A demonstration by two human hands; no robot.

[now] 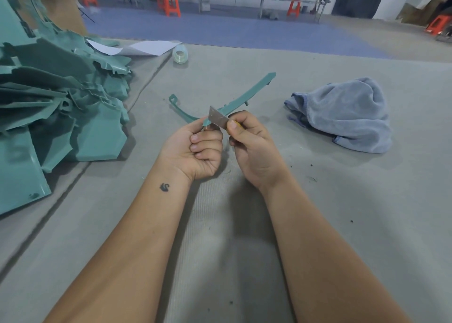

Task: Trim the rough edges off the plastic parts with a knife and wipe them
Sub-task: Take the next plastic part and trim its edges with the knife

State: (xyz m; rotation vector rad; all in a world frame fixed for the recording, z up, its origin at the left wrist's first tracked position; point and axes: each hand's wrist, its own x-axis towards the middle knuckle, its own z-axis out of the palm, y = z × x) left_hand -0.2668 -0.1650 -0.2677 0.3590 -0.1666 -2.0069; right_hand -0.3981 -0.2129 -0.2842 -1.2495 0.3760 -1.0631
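Head view. We take the cloth [342, 113] as our landmark; it lies crumpled on the bench [367, 200]. Well to its left, our left hand [195, 149] has its grip curled round the near end of a long, thin plastic part [244, 97], which angles up and away over the bench. Our right hand [254, 141] pinches a knife [219, 118] between thumb and fingers, the blade laid against the part just above the left fist. So trimming of this piece is in progress; how much of its edge is done we cannot tell. A few dark flecks on the bench below the cloth may be shavings. Far left of the cloth sits a large pile of plastic parts [61, 97]; we cannot say whether these are finished or waiting. The cloth lies untouched, so we judge wiping of this part is yet to come.
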